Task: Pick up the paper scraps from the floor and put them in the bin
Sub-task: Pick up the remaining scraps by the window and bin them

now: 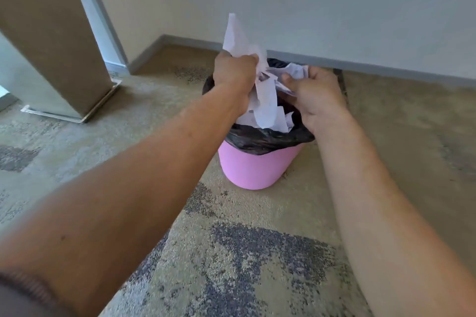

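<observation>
While both arms reach out over the pink bin (253, 170), the left hand (235, 72) grips crumpled paper scraps (265, 100) and the right hand (313, 95) clutches more. Scraps hang into the black liner (257, 137); bin stands on carpeted floor (231, 252) near the wall edge. Writing illegible.

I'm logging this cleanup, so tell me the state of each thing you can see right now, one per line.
Left hand: closed on paper scraps, above the bin.
Right hand: gripping crumpled paper at the rim.
Pink bin: upright on the carpet.
Black liner: folded over the rim, open.
</observation>
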`<state>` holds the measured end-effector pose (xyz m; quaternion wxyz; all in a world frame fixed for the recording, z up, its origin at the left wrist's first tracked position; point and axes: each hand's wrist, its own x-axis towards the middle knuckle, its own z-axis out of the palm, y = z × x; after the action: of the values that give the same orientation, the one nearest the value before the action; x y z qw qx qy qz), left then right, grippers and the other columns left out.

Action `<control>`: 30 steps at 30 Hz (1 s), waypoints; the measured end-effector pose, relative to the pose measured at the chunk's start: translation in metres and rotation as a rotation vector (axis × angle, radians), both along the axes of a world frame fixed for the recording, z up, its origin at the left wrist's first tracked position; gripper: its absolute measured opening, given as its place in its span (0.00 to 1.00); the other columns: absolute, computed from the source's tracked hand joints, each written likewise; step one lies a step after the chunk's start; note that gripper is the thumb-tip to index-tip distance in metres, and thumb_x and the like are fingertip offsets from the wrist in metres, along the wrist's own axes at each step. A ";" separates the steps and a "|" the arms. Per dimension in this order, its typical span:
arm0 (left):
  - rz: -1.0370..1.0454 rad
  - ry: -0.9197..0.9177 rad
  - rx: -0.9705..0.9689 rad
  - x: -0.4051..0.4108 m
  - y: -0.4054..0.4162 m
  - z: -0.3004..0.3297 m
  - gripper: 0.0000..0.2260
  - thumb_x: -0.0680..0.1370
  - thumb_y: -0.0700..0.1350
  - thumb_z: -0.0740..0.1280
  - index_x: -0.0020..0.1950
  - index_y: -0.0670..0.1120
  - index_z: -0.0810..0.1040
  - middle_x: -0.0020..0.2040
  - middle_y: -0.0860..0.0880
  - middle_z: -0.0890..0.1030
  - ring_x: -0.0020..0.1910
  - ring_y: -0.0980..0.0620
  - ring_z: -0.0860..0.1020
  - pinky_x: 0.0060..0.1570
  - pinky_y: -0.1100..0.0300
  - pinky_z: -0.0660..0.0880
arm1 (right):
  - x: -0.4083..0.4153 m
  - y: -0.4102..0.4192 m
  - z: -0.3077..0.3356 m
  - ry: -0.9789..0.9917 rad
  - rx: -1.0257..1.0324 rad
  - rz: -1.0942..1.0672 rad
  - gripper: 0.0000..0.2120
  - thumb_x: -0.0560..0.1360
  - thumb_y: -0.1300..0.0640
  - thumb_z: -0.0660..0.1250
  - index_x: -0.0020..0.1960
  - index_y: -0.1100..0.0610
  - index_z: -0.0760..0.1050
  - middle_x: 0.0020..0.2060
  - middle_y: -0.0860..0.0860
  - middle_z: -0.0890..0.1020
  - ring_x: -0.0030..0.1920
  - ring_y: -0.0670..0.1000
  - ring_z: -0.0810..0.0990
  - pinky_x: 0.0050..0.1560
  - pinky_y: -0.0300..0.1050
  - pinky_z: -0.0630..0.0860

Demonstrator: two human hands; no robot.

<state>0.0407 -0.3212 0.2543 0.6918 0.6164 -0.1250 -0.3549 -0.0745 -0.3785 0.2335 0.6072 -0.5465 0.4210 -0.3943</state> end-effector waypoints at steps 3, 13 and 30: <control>-0.095 -0.043 0.114 0.000 -0.007 -0.010 0.27 0.71 0.39 0.72 0.69 0.44 0.69 0.56 0.43 0.80 0.52 0.41 0.80 0.52 0.44 0.80 | -0.001 -0.006 -0.006 0.092 0.047 0.076 0.22 0.69 0.67 0.71 0.61 0.56 0.76 0.59 0.57 0.81 0.55 0.58 0.83 0.50 0.55 0.82; -0.189 -0.385 0.118 0.019 0.044 -0.010 0.11 0.73 0.47 0.75 0.42 0.48 0.72 0.43 0.52 0.76 0.43 0.53 0.78 0.50 0.54 0.79 | 0.021 0.039 -0.012 0.209 -0.206 -0.033 0.23 0.73 0.71 0.58 0.61 0.51 0.75 0.57 0.45 0.77 0.63 0.46 0.75 0.67 0.48 0.72; 0.403 -0.834 0.526 0.108 0.385 -0.171 0.09 0.80 0.49 0.65 0.56 0.47 0.81 0.63 0.51 0.76 0.62 0.57 0.73 0.62 0.56 0.70 | 0.174 0.299 -0.142 0.224 -0.354 0.852 0.13 0.77 0.58 0.68 0.60 0.52 0.75 0.62 0.49 0.77 0.60 0.46 0.77 0.55 0.34 0.76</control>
<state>0.1489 0.0635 0.0837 0.4598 0.8696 -0.1753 0.0409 0.0998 -0.0794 0.0910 0.5634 -0.8046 0.1484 -0.1146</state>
